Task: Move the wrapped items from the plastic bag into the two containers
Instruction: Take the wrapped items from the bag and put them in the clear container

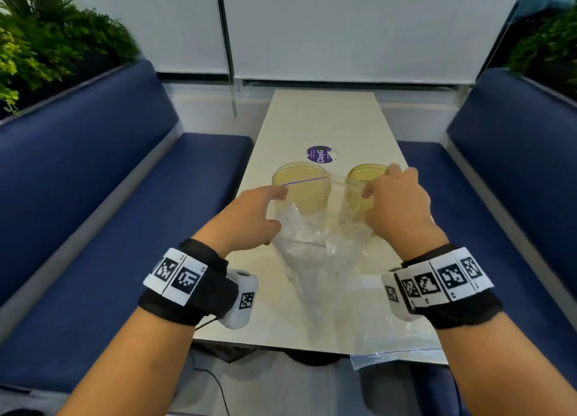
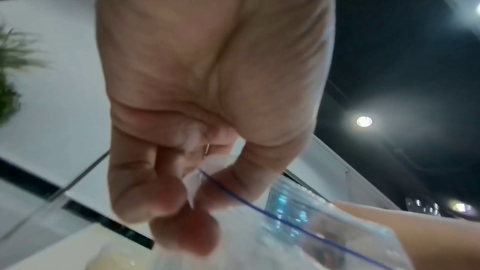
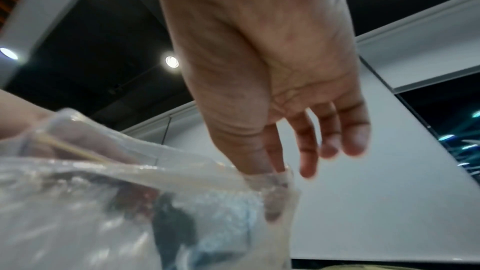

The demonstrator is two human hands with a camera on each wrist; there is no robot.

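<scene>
Pinching opposite ends of plastic bag (image 1: 315, 237) mouth: left hand (image 1: 249, 219) and right hand (image 1: 396, 203), bag stretched between hands above counter (image 1: 324, 119). Two containers (image 1: 301, 184) just beyond hands.

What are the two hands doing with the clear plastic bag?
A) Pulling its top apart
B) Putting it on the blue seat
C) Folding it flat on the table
A: the left hand and right hand each pinch one side of the clear plastic bag at its top.

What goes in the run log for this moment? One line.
left hand: pinches plastic bag rim | right hand: pinches rim | containers: behind
</scene>
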